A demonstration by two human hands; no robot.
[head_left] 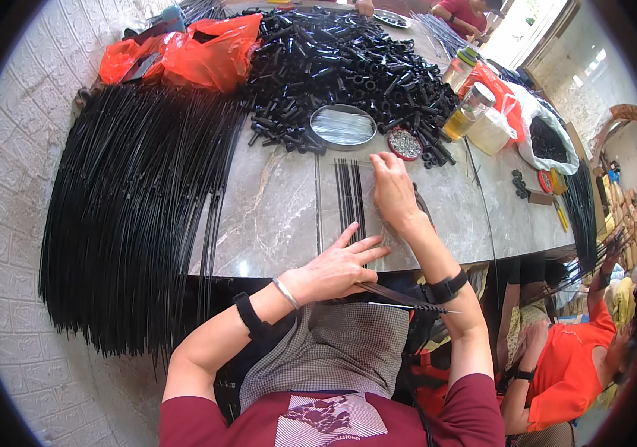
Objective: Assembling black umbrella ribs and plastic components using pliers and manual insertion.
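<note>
A small row of thin black rods [349, 195] lies side by side on the grey table before me. My left hand [337, 266] rests across their near part at the table edge, its fingers spread. Past the far ends of the rods, my right hand [394, 188] is closed in a pinch; what sits between its fingertips is too small to make out. Just beyond are an oval tin [343, 127] of thin pale wire pieces and a round red-rimmed dish [405, 144] of small silvery bits. Dark strips [400, 296] stick out below my left hand, over my lap.
A heap of black tubular parts [348, 59] covers the far table. Long black rods [132, 216] hang over the left edge, near red plastic bags [214, 56]. Right stand a bottle of yellow liquid [469, 112] and a white sack [549, 141]. A person in red [568, 372] sits close right.
</note>
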